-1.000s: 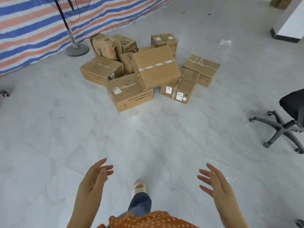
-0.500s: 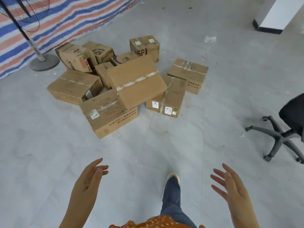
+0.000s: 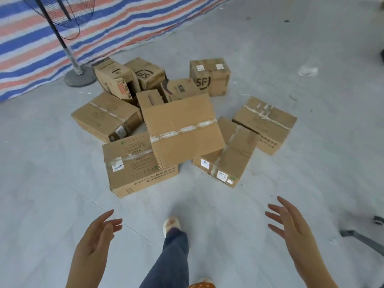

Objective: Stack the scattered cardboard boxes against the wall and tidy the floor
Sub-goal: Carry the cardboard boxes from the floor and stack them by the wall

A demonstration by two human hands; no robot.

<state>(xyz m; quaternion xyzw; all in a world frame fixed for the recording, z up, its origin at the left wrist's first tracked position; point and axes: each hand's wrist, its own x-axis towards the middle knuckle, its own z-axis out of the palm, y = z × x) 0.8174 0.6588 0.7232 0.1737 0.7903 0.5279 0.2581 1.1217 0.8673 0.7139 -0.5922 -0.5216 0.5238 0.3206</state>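
A person closes in on the heap of cardboard boxes [image 3: 178, 125] on a grey tiled floor [image 3: 52, 204]: against the views half a second and a second earlier, the pile now sits larger and nearer in the head view, and one foot [image 3: 171, 225] is planted forward. The left hand [image 3: 97, 233] and right hand [image 3: 288, 227] are raised in front of the body, palms turned inward, fingers spread and relaxed, holding nothing. Both remain well apart from the nearest carton, so the approach appears nearly done and the first pick-up not yet begun.

The boxes lie mid-floor, near the striped tarpaulin [image 3: 62, 34] at far left; a large taped box [image 3: 182, 129] leans tilted across a labelled box [image 3: 133, 163] at the near edge. None is stacked squarely.

A fan stand [image 3: 80, 76] rises at far left, its head cut off by the frame. A chair leg [image 3: 361, 238] pokes in at near right, the seat out of view. Several far boxes are half hidden behind others. A pale scrap of litter [image 3: 307, 70] at far right is too blurred to identify.
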